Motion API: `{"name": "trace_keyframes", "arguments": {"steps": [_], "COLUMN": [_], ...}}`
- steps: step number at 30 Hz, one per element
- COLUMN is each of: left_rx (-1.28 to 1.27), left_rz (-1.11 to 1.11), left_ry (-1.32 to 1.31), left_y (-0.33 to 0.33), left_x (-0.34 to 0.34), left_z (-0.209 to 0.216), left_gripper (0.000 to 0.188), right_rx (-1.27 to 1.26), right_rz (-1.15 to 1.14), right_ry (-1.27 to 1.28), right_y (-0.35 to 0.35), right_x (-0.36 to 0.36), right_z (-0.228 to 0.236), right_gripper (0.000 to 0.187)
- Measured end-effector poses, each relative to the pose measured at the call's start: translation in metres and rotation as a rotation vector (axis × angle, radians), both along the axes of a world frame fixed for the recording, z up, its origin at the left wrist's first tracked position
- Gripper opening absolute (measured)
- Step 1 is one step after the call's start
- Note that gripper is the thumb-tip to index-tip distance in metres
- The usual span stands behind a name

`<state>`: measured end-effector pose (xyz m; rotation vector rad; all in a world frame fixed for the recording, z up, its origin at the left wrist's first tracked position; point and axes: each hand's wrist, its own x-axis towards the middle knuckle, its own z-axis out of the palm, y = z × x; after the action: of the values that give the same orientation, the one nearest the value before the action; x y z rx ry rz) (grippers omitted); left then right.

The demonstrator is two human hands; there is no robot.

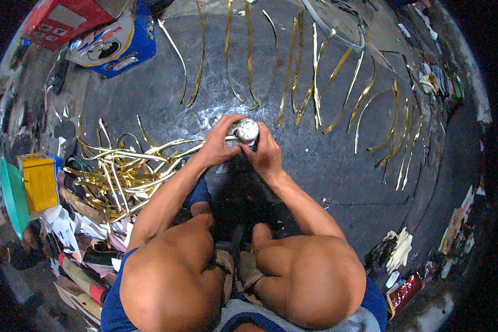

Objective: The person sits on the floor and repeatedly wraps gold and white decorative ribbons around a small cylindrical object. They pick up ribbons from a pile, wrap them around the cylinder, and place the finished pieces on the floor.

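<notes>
Close together in the middle of the view, both my hands are around a small round container with a white, smeared top [247, 130]. My left hand [220, 145] curves its fingers and thumb about the container's left side. From the right, my right hand [266, 153] closes on it with thumb and fingers. A pale gold strip [191, 142] runs from a tangled heap of shiny gold strips [119, 171] to my left hand; whether the fingers pinch it is hard to tell.
Several gold strips [315, 74] lie spread on the dark floor mat [337, 182] at the far side. A blue and white tin [119, 44] and a red box [66, 21] stand far left. A yellow tin [37, 182], a green round lid [12, 196] and scraps sit at left.
</notes>
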<state>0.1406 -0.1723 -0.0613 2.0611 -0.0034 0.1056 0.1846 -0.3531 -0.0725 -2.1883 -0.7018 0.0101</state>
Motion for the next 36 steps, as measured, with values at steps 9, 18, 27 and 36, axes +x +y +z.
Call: {"name": "trace_keyframes", "arguments": {"steps": [9, 18, 27, 36], "left_rx": [-0.004, 0.072, 0.117, 0.293], "left_rz": [0.010, 0.036, 0.031, -0.022], "left_ry": [-0.001, -0.125, -0.019, 0.057], "left_y": [-0.013, -0.010, -0.011, -0.014], "left_x": [0.005, 0.002, 0.000, 0.000], "left_z": [-0.013, -0.005, -0.016, 0.008], "left_gripper": [0.062, 0.046, 0.062, 0.070], "right_rx": [0.072, 0.875, 1.340, 1.294], "right_rz": [-0.285, -0.343, 0.033, -0.176], "right_ry": [0.650, 1.260, 0.831, 0.259], "right_y": [-0.014, -0.017, -0.128, -0.174], "right_x": [0.041, 0.046, 0.100, 0.290], "right_z": [-0.055, 0.017, 0.271, 0.361], "right_gripper": [0.034, 0.026, 0.024, 0.016]}}
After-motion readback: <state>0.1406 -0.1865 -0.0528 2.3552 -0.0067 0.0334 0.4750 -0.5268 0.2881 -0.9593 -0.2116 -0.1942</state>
